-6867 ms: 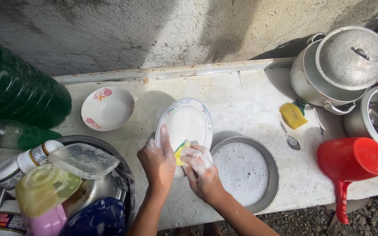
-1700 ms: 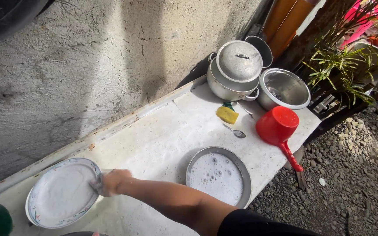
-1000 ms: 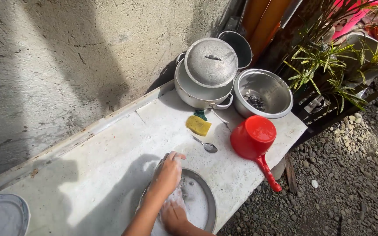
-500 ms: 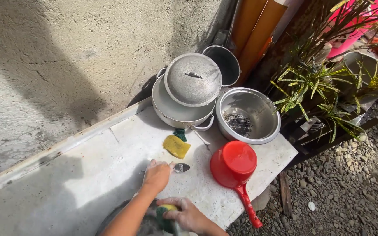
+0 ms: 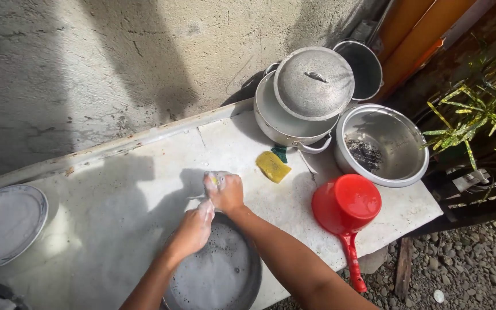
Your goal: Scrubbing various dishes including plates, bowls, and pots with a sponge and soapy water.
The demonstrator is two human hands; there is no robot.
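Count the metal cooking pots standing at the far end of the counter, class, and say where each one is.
3: a lidded pot against the wall, a dark open pot behind it in the corner, and an open pot beside the red dipper. More could be hidden out of frame.

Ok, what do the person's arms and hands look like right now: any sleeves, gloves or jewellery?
Both forearms are bare, with no sleeves, gloves, watch or rings visible. The left hand and right hand are wet and coated in white soap foam.
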